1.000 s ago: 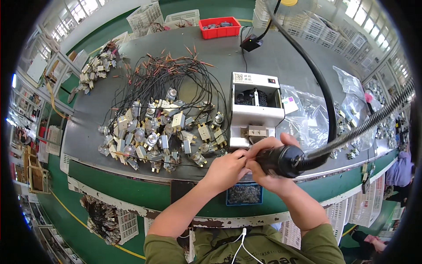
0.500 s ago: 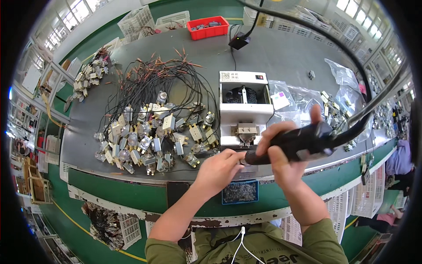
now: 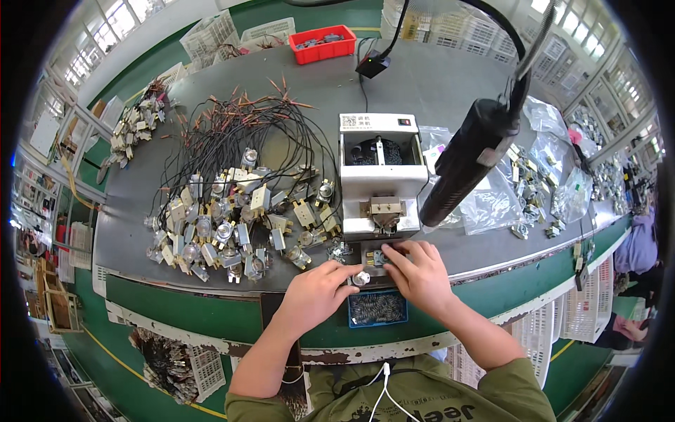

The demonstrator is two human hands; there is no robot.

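At the table's front edge, my left hand (image 3: pixel 318 294) is closed, thumb and forefinger pinching a small white round part with a metal rim (image 3: pixel 361 279). Opposite it, my right hand (image 3: pixel 424 276) has its fingertips on a small greyish metal part (image 3: pixel 380 258) that lies on a dark fixture (image 3: pixel 368 247); the fingertips partly cover it. A black electric screwdriver (image 3: pixel 467 158) hangs from its cable, tilted, beyond my right hand and touched by neither hand. Just behind the fixture stands a white screw feeder (image 3: pixel 383 179) with dark screws in its open bin.
On the left lies a heap of lamp sockets (image 3: pixel 225 225) with black wires (image 3: pixel 260 126). A blue tray of small metal pieces (image 3: pixel 378 309) sits below my hands. Plastic bags (image 3: pixel 492 204) and more sockets lie right. A red bin (image 3: pixel 322 45) and a black adapter (image 3: pixel 373 65) stand behind.
My right hand has let go of the screwdriver, which now hangs upright-tilted farther back, and has come down to the fixture. The left hand has moved slightly left and nearer, showing the white part.
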